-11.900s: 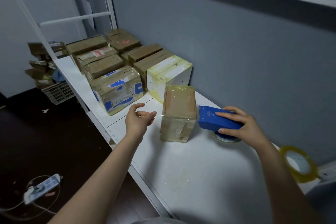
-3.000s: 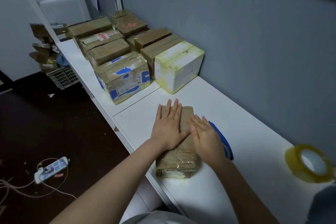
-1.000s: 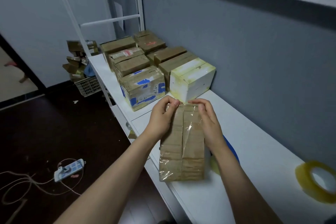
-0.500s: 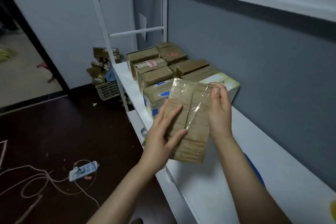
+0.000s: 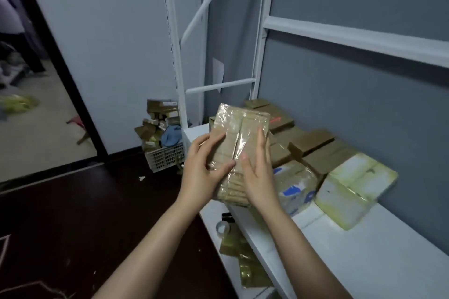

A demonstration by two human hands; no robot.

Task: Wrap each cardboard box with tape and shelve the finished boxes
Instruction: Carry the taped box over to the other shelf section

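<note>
I hold a small brown cardboard box (image 5: 239, 128), wrapped in clear tape, up in the air over the front edge of the white shelf (image 5: 379, 257). My left hand (image 5: 202, 172) grips its left side and my right hand (image 5: 257, 172) lies flat on its right face. Behind it on the shelf stands a group of taped boxes: a white one with yellowed tape (image 5: 354, 187), one with blue print (image 5: 295, 185) and several brown ones (image 5: 313, 141). The tape dispenser is out of view.
A lower shelf board holds a tape roll (image 5: 223, 228) and yellowish flat pieces (image 5: 247, 267). A plastic crate (image 5: 165, 156) piled with boxes stands on the dark floor by the white rack post (image 5: 176, 56). An upper shelf rail (image 5: 352, 39) runs above. A doorway opens at left.
Both hands have lifted the wrapped box off the shelf and carried it up and leftward. My view has swung left, so the blue dispenser and yellow tape roll are gone from sight.
</note>
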